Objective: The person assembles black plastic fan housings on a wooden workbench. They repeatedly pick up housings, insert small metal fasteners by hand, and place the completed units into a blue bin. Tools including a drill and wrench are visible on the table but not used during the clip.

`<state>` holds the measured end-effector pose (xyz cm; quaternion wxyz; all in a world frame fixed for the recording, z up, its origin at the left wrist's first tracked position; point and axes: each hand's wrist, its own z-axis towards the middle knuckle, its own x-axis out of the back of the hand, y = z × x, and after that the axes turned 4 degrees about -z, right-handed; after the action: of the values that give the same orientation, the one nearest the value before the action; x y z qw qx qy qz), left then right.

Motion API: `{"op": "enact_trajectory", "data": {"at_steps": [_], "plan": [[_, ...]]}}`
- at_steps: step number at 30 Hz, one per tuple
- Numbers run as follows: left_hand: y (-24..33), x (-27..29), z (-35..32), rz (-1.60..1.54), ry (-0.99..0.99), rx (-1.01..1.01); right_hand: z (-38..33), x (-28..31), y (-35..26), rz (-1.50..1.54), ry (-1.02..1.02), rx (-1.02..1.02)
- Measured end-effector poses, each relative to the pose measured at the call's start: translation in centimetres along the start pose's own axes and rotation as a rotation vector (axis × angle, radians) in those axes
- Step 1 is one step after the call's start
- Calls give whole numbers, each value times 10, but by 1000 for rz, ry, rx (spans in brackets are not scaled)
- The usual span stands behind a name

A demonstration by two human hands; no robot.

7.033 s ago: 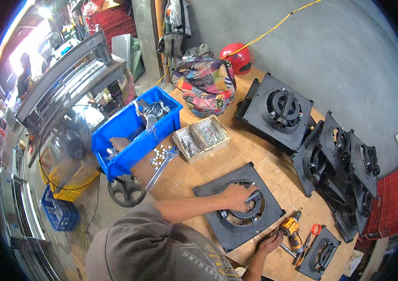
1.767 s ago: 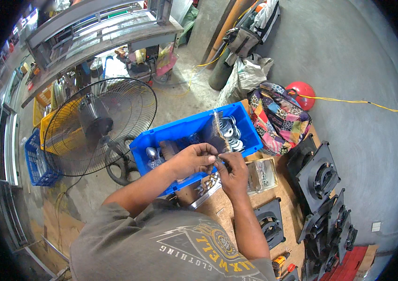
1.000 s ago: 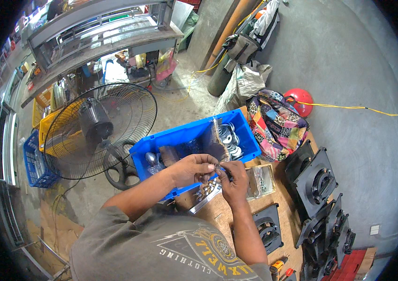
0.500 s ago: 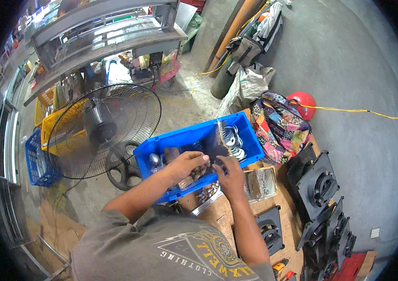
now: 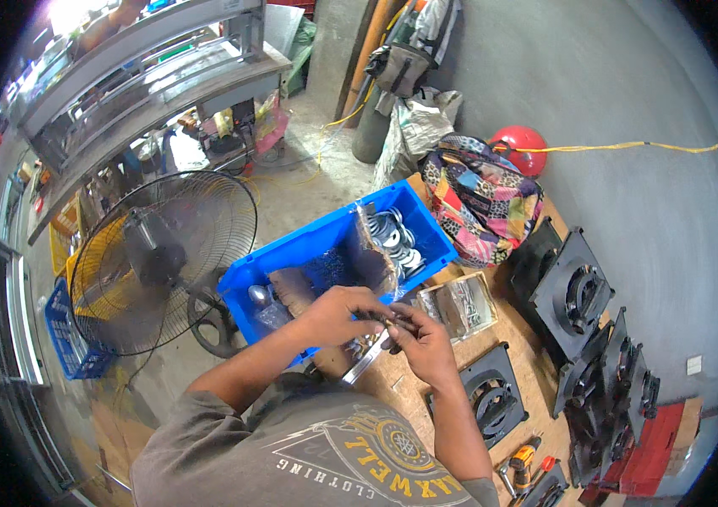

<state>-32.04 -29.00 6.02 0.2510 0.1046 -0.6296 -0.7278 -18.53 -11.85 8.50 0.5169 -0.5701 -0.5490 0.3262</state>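
Note:
My left hand [image 5: 342, 314] and my right hand [image 5: 420, 340] meet just over the near edge of a blue bin [image 5: 291, 245]. Fingers of both are closed around something small between the fingertips, too small to make out. Brown cardboard dividers [image 5: 376, 258] split the bin. Pale grey metal rings [image 5: 395, 241] lie in its right compartment, a mass of tiny dark pieces [image 5: 329, 266] in the middle, and clear plastic bags [image 5: 270, 313] at the left. Next to my right hand stands a small box [image 5: 464, 306] with thin metal pieces in it.
A wooden board table [image 5: 401, 393] carries a black square plate with a round vent [image 5: 492, 395] and an orange drill [image 5: 525, 456]. More black plates [image 5: 574, 291] stack at the right. A patchwork bag [image 5: 485, 203] sits behind the bin; a large caged fan [image 5: 164, 262] stands left.
Both hands have drawn back from inside the bin to its near edge and come together at the fingertips. The view has shifted, so the bin appears further left.

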Motion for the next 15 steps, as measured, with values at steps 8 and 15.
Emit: {"op": "enact_trajectory", "data": {"at_steps": [8,15], "plan": [[18,-8,58,316,-188,-77,-51,32,55,222,230,-86],[-39,9,183,1064,-395,164,-141,24,141,214,589,-336]]}}
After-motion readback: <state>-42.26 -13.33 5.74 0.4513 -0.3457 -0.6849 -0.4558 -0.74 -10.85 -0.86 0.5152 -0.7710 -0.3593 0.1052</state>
